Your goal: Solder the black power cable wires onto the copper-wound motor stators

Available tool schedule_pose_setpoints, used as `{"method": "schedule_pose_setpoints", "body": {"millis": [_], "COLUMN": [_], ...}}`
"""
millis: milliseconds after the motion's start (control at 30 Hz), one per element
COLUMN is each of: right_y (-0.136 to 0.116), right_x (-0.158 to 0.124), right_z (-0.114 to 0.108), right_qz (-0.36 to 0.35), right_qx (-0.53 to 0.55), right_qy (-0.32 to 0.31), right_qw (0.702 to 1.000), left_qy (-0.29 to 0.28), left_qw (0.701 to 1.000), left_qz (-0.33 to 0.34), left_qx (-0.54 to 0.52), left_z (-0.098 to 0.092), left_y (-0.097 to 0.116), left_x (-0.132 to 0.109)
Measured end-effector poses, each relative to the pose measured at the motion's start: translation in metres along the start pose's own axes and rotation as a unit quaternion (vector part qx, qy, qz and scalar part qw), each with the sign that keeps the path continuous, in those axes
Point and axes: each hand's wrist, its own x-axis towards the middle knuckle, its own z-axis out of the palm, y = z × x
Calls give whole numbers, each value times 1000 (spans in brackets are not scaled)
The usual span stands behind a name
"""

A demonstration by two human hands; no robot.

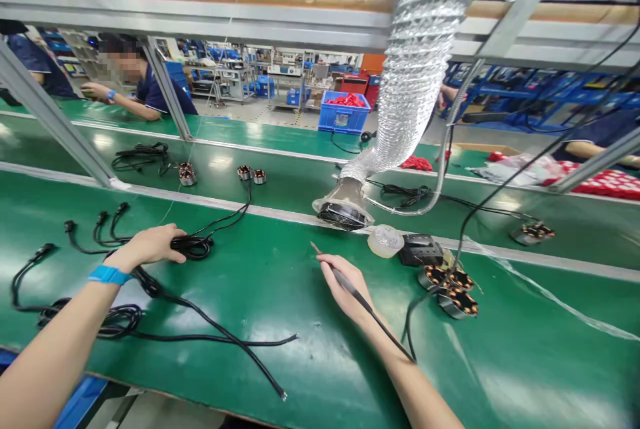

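My left hand [153, 245], with a blue wristband, is closed over a coiled black power cord [199, 247] at the left of the green bench. A cord end runs from this bundle up toward two small copper-wound motor stators [245, 173] on the strip behind. My right hand [345, 285] grips a soldering iron [354, 294], its tip pointing up and left above the bench. Other black power cords [120, 322] lie around my left forearm, plugs to the left; two cord ends with bare wire [284, 395] reach toward the front middle.
A fume extraction duct [345, 205] hangs down behind my right hand. Beside it sit a clear round container [385, 241], a black box [421, 250] and several stators [457, 302]. More stators and cords lie on the far strip. A person [145, 85] works across the bench.
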Motion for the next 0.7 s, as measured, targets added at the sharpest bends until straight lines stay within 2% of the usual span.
{"method": "schedule_pose_setpoints", "body": {"millis": [67,133,267,367,533,700], "right_y": [4,12,29,34,35,35], "right_x": [23,43,61,60,58,61], "right_z": [23,43,70,76,74,76], "right_qz": [36,76,121,122,128,128], "right_qx": [57,104,135,132,128,118], "right_qy": [-13,20,80,72,70,57], "right_qw": [998,992,980,981,981,983], "left_qy": [21,61,141,169,187,187], "left_qw": [1000,998,983,972,969,968], "left_qz": [15,1,-118,-162,-162,-152], "left_qx": [-8,-8,2,15,15,73], "left_z": [0,3,14,21,27,26], "left_y": [-3,0,15,22,19,19], "left_x": [1,1,4,10,15,16]}}
